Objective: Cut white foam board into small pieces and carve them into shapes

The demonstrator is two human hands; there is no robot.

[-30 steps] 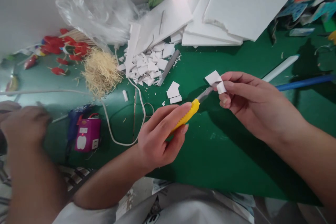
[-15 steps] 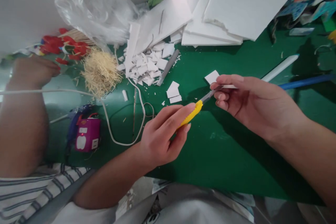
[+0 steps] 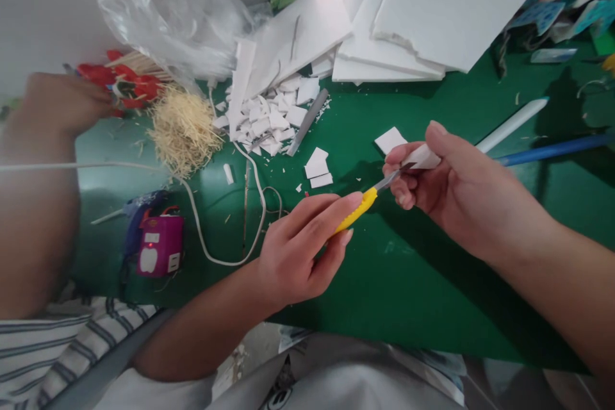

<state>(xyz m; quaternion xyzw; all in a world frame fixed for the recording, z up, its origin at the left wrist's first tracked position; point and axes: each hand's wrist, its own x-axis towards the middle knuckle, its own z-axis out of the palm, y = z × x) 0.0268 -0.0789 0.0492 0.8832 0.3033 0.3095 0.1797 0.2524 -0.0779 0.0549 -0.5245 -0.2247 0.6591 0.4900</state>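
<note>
My left hand point(image 3: 302, 250) is wrapped round the yellow handle of a utility knife point(image 3: 358, 210), its blade pointing up and right. The blade's tip meets a small white foam piece point(image 3: 421, 157) that my right hand point(image 3: 446, 189) grips between thumb and fingers above the table. Just beyond my right fingertips lies a flat white foam square point(image 3: 390, 140). Cut foam pieces point(image 3: 317, 166) lie on the green table point(image 3: 384, 295) left of the blade. Farther back is a heap of foam scraps point(image 3: 271, 116) with a grey strip point(image 3: 308, 122) at its side.
White foam boards point(image 3: 423, 19) are stacked at the back. At left are a bundle of thin straw-like sticks point(image 3: 185, 131), a purple power adapter point(image 3: 161, 246), a white cord point(image 3: 196, 221) and another person's arm point(image 3: 38, 205). A white stick point(image 3: 514, 125) and a blue stick point(image 3: 557, 150) lie right.
The foam piece in my right hand has turned to show its broad face, and my right thumb has lifted. The knife has moved slightly right. The other person's hand has shifted at the left.
</note>
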